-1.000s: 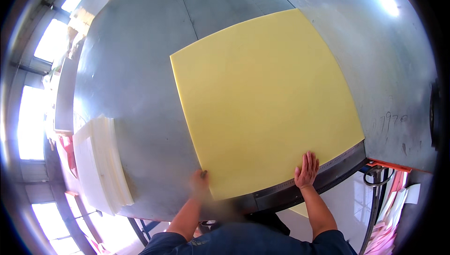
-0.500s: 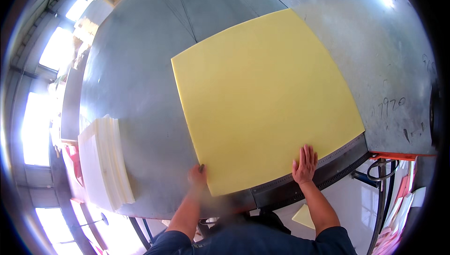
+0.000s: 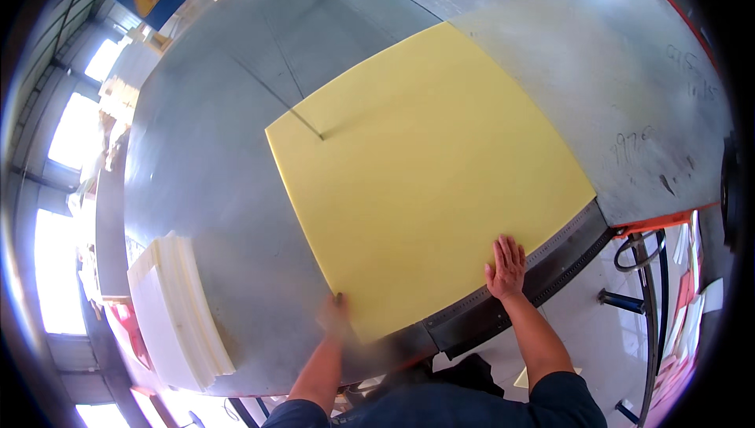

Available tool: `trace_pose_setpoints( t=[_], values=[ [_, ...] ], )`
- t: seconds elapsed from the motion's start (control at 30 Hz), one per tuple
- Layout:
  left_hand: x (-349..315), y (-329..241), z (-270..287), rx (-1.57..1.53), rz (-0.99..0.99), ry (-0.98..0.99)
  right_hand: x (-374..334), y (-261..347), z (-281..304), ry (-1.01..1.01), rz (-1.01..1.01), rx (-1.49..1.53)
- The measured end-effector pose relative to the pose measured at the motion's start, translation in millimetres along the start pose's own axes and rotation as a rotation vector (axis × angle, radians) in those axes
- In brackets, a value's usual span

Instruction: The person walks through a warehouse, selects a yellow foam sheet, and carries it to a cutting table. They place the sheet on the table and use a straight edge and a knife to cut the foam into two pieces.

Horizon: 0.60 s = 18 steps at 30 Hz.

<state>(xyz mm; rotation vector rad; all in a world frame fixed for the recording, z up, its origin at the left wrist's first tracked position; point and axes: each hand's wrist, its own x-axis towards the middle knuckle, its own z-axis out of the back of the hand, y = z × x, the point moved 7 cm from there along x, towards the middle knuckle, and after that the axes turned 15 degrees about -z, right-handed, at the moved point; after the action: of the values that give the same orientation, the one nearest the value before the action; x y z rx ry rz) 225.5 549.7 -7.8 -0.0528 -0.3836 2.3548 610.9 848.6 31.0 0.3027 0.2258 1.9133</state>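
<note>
A large yellow foam sheet (image 3: 440, 168) lies flat on the grey table. My left hand (image 3: 334, 319) is at its near left corner, blurred and closed, with a small dark object (image 3: 339, 299) showing at the top of the fist. What that object is cannot be made out. My right hand (image 3: 507, 267) rests flat with fingers stretched on the sheet's near edge, beside a dark ruled metal strip (image 3: 550, 255). Over the far left corner of the sheet, a thin dark rod (image 3: 279, 99) reaches in from the table side, its tip above the yellow surface.
A stack of white and cream foam sheets (image 3: 177, 310) stands at the table's left edge. The grey metal table (image 3: 197, 161) extends far beyond the sheet. Its right part ends in an orange edge (image 3: 661, 222). Pink and white scraps (image 3: 684, 302) lie below at the right.
The thin dark rod has come into view over the sheet's far left corner. The whole view has shifted and turned slightly. My right hand keeps its flat place on the sheet.
</note>
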Motion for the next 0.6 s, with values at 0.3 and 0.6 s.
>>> trace_pose_setpoints(
  t=[0.3, 0.6],
  values=[
    [-1.4, -9.7, 9.9, -0.035, 0.024, -0.009, -6.7, -2.0, 0.2, -0.049, 0.006, 0.065],
    [7.2, -3.0, 0.4, -0.062, -0.03, -0.057, -9.6, -7.6, -1.2, -0.126, 0.005, 0.071]
  ],
)
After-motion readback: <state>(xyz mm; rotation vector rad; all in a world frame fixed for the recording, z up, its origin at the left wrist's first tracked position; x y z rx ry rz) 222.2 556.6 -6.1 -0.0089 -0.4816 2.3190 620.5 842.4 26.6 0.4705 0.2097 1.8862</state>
